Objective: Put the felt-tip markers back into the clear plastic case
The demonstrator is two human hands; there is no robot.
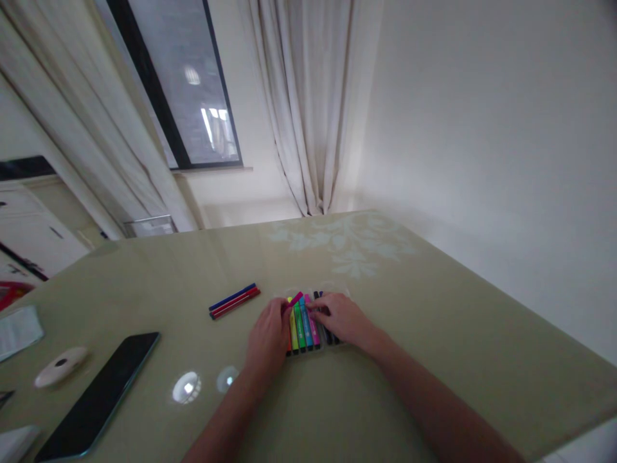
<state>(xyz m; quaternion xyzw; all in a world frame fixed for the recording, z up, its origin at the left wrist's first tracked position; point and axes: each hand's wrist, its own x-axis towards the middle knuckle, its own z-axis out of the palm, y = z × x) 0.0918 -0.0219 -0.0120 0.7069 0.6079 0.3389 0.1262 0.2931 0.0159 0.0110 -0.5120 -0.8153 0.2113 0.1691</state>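
Note:
A clear plastic case [303,354] lies on the table with a row of bright highlighters in it, among them a yellow one [292,331], a green one [299,326] and a blue one [306,326]. A magenta marker [295,299] lies slanted across their upper ends. My left hand [268,334] is at the case's left side, its fingers closed on the magenta marker. From the right, my right hand [341,316] reaches over the case, fingertips drawn together by a pink highlighter [313,331]. Dark pens [330,337] lie partly hidden beneath it.
Left of the case lie a blue pen [232,298] and red pens [236,304]. A black phone [99,399], a white oval object [61,366] and a pale packet [19,332] are farther left. A wall [482,161] runs along the table's right edge.

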